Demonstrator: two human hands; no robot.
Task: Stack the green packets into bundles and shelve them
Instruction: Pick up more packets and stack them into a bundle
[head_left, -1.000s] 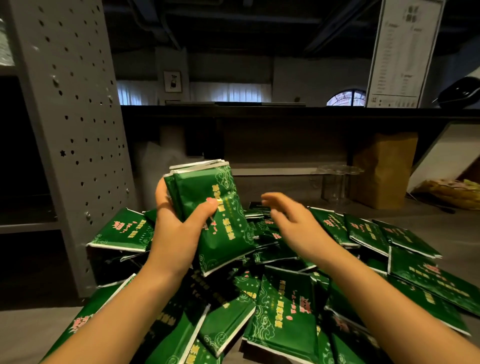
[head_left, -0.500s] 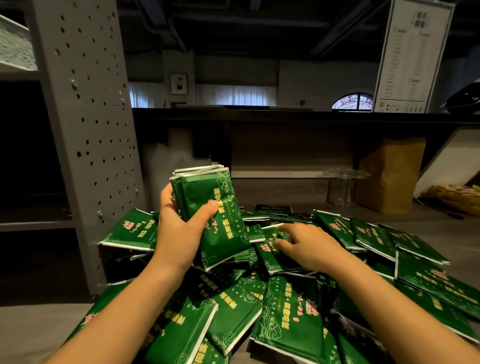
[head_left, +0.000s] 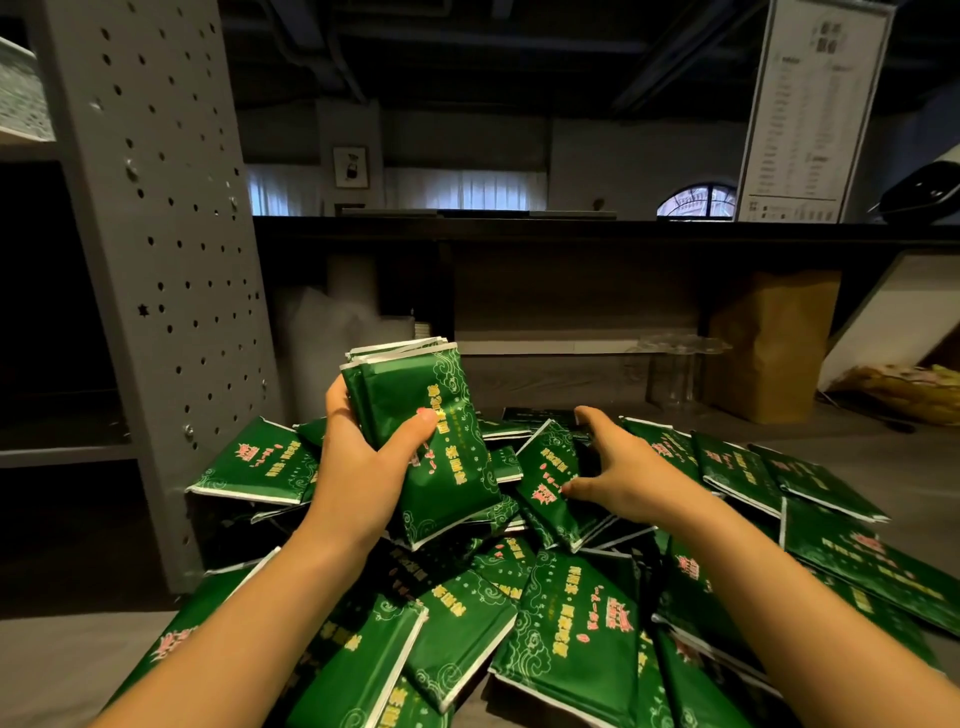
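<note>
Green packets (head_left: 571, 634) with yellow and pink print lie loosely heaped across the lower half of the frame on a grey table (head_left: 57, 670). At centre, the left hand (head_left: 358, 478) grips a bundle (head_left: 426, 431) of several packets, held upright above the heap with the thumb across its front. Just to its right, the right hand (head_left: 618, 473) pinches a single packet (head_left: 545, 467) tilted on edge atop the heap, thumb on its printed face, fingers behind. A grey perforated shelf upright (head_left: 166, 234) stands at left. A brown paper bag (head_left: 769, 343) sits at right, behind the heap.
</note>
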